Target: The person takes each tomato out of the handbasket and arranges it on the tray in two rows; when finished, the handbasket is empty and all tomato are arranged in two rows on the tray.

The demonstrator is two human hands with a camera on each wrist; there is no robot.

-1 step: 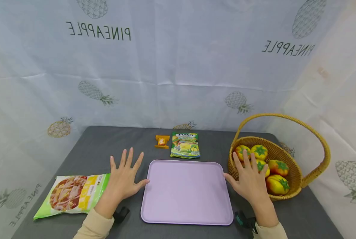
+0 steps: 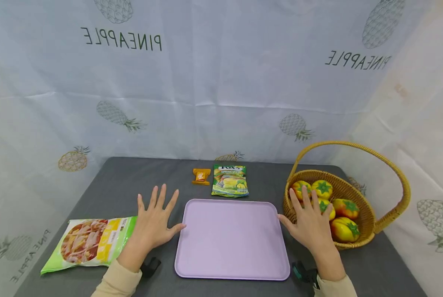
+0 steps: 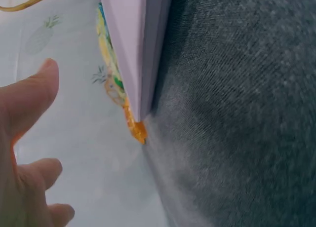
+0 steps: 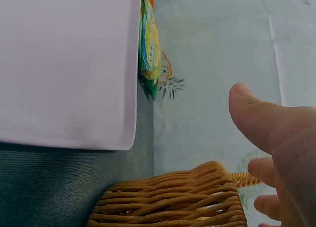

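My left hand (image 2: 152, 225) is held with fingers spread and straight, between the green and white food bag (image 2: 89, 241) and the lilac tray (image 2: 232, 239). Its thumb tip overlaps the tray's left edge in the head view, though the left wrist view shows the thumb (image 3: 37, 96) apart from the tray. On the other side, my right hand (image 2: 312, 227) has its fingers spread too, overlapping the near left part of a wicker basket (image 2: 366, 214). Yellow and red tomato-like fruits (image 2: 344, 229) with green tops lie inside the basket. Both hands hold nothing.
Behind the tray lie a green Fox's candy bag (image 2: 229, 181) and a small orange packet (image 2: 201, 176). The basket's tall handle (image 2: 401, 181) arches up on the right. A white pineapple-print cloth (image 2: 221, 82) hangs behind the dark grey table (image 2: 150, 175).
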